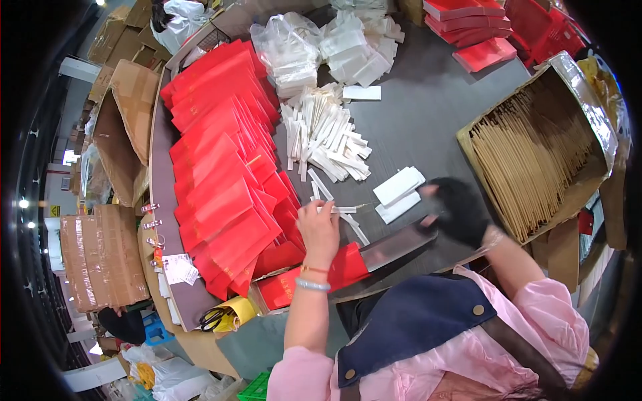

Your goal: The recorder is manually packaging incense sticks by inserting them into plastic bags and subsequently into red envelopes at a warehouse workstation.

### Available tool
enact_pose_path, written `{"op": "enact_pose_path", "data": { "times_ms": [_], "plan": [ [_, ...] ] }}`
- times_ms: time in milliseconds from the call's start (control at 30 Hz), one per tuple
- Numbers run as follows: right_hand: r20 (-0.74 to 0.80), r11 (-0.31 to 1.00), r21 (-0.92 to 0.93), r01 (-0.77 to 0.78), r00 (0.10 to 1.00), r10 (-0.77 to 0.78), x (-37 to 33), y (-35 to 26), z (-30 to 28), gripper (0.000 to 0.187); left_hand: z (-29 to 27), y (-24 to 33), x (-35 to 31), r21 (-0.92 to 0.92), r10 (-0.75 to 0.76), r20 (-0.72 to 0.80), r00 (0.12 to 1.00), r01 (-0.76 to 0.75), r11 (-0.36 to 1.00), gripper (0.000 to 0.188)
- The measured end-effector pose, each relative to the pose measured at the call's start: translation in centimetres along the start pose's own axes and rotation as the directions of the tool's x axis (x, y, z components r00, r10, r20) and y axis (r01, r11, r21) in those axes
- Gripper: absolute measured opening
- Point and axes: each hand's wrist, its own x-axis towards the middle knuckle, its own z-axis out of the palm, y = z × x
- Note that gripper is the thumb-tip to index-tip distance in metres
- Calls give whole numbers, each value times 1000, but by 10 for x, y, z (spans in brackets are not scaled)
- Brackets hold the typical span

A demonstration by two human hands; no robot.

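Observation:
My left hand [319, 230], bare with a bracelet at the wrist, pinches a narrow white strip [345, 209] with a thin pale tip. More white strips lie loose beside its fingers. My right hand [460, 212], in a black fingerless glove and slightly blurred, has thumb and finger apart. It is beside two white folded pieces [399, 186] and near the end of a clear plastic sleeve [398, 249]. The sleeve meets a red packet [348, 270] at the table's near edge; whether the thumb touches it I cannot tell.
Red packets [227, 167] overlap along the left. A pile of white strips [328, 137] and plastic-bagged white pieces [291, 53] lie beyond. An open carton [582, 164] of upright brown sheets stands right. Red boxes [468, 20] are stacked far right; scissors [212, 319] sit front left.

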Motion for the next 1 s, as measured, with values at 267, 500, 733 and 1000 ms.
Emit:
{"op": "enact_pose_path", "data": {
  "times_ms": [267,500,733,1000],
  "plan": [
    [-505,573,-507,-644,761,407,-126,167,-152,36,12,22,38,-152,111,-16,994,-112,982,11],
    [-473,559,-453,-695,719,510,-119,175,-144,33,45,78,47,-160,18,104,994,-1,987,24],
    [-552,470,-380,-797,603,576,-139,193,-144,39,47,75,45,-288,38,131,991,2,958,28],
    [-507,972,-57,-229,845,170,-87,87,-113,22,-5,78,-11,-300,83,452,888,64,952,31]
  ]
}}
